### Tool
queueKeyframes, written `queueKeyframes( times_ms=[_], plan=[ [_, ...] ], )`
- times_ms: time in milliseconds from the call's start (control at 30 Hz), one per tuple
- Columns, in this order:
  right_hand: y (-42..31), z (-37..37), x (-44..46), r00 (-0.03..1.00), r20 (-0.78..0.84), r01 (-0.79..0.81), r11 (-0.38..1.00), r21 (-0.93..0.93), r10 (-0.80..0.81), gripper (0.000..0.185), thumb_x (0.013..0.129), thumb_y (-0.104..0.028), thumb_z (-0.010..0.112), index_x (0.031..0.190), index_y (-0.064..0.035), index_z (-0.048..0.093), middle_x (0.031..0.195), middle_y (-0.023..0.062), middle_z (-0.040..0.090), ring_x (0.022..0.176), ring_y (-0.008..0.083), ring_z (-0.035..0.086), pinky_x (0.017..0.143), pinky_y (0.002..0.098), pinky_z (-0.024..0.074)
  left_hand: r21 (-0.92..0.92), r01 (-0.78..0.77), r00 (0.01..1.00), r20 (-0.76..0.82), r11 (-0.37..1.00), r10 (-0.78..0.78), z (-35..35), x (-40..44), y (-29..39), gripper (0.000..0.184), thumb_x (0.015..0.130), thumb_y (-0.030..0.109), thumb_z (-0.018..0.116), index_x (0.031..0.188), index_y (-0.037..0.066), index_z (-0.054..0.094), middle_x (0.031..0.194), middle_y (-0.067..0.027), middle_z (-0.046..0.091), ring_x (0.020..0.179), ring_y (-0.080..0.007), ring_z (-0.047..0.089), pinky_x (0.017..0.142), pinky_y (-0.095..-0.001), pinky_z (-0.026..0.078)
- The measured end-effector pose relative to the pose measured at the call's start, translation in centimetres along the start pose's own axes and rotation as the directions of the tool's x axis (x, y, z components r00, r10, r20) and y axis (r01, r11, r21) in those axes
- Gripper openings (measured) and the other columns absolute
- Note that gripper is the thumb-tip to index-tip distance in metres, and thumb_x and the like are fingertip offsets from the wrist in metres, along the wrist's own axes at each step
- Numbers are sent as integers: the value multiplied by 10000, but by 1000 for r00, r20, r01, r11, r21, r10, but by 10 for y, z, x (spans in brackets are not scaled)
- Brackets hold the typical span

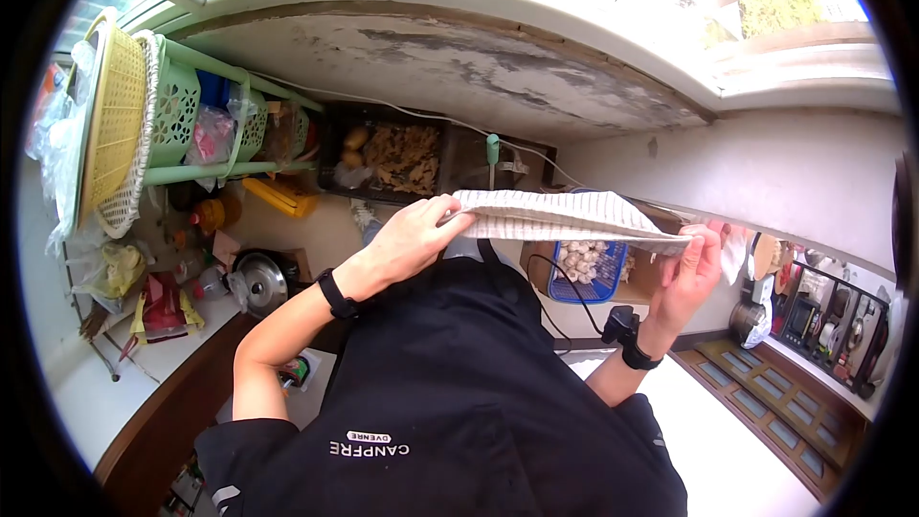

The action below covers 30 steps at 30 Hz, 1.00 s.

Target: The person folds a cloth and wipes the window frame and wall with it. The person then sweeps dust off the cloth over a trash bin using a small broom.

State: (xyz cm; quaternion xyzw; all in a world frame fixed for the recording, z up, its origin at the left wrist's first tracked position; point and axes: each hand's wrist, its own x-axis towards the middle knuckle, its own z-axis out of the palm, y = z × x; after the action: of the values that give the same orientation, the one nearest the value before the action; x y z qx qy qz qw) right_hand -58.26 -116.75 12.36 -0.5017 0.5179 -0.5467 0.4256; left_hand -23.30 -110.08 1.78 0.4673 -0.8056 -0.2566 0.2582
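Note:
A pale striped cloth is stretched between my two hands in front of my black shirt. My left hand pinches its left end between thumb and fingers. At the opposite end, my right hand grips the cloth's corner, with the fingertips pressed together. The cloth is folded lengthwise and sags a little in the middle. Below it, partly covered, stands a blue basket with garlic bulbs in it.
A dark crate holding ginger-like roots and potatoes stands by the wall. At left is a green rack with yellow baskets. A metal pot lid lies lower left. A black cable hangs near my right wrist.

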Motion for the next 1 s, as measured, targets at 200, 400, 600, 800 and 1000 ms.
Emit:
queueKeyframes(
  times_ms=[200,400,600,800,1000],
  plan=[
    [-13,50,-18,999,30,14,1000,-16,-14,165,1042,-168,577,971,-21,552,961,39,582,496,21,390,419,175,283,14,36,989,144,999,-37,-36,-22,-15,346,757,-44,620,1093,36,602,1088,-155,554,916,-341,611,789,-424,522],
    [-9,95,-41,998,57,-37,999,-26,39,164,1031,-180,601,979,-29,562,956,19,588,505,18,407,416,167,301,-40,133,924,365,990,-109,-68,-61,-37,455,758,-73,600,1192,64,598,1116,-158,543,922,-351,600,810,-447,507],
    [-18,158,-56,1000,18,18,999,-32,-18,152,1032,-171,599,975,-31,578,879,13,593,478,20,400,409,172,291,-83,51,979,201,995,-34,-115,-110,-66,413,790,-62,599,1176,84,610,1171,-139,573,1005,-334,622,847,-420,531],
    [-26,210,-73,998,-42,47,997,-62,-50,160,1046,-185,576,982,-38,590,804,3,580,466,27,389,414,184,271,-154,-18,1000,-10,988,17,-147,-158,-95,374,774,-71,639,1118,75,622,1192,-124,578,897,-311,656,764,-389,554],
    [-29,264,-92,997,-64,38,996,-84,-43,149,1045,-181,578,985,-44,589,752,-9,564,469,29,384,417,186,265,-113,-29,989,-149,993,12,-163,-191,-127,376,770,-55,669,1119,73,612,1202,-125,581,862,-297,671,735,-385,566]
  ],
)
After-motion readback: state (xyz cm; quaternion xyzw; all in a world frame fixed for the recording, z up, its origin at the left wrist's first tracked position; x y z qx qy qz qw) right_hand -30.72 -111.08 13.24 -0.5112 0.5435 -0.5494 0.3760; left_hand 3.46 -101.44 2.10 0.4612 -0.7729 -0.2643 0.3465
